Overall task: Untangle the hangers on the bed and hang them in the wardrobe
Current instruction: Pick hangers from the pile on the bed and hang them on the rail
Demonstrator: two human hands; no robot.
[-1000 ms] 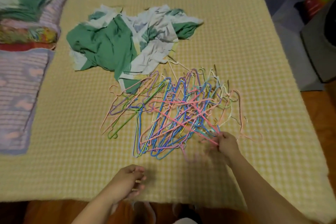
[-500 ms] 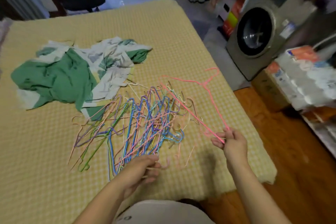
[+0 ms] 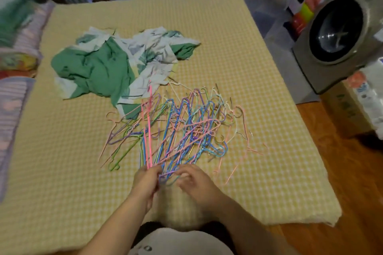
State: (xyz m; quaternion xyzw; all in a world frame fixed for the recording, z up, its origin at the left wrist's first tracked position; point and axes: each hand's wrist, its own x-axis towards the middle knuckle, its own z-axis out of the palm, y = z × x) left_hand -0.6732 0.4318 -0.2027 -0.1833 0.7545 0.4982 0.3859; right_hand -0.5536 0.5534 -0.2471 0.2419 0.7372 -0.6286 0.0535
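Observation:
A tangled pile of thin wire hangers (image 3: 187, 128) in pink, blue, purple and green lies on the yellow checked bed (image 3: 238, 51). My left hand (image 3: 145, 181) pinches the lower end of one bright pink hanger (image 3: 149, 126), which stands up over the left part of the pile. My right hand (image 3: 193, 179) is just to the right, at the near ends of the blue and purple hangers. Its fingers are curled and blurred, so a grip cannot be made out. No wardrobe is in view.
A crumpled green and white cloth (image 3: 103, 68) lies behind the pile. Striped pillows (image 3: 12, 97) line the bed's left side. To the right are a washing machine (image 3: 339, 33), a cardboard box (image 3: 344, 109) and wooden floor (image 3: 342, 182).
The pink hanger, lifted out by my right hand, has passed to my left hand and now stands upright. My right hand has come back to the pile's near edge. The view swung left.

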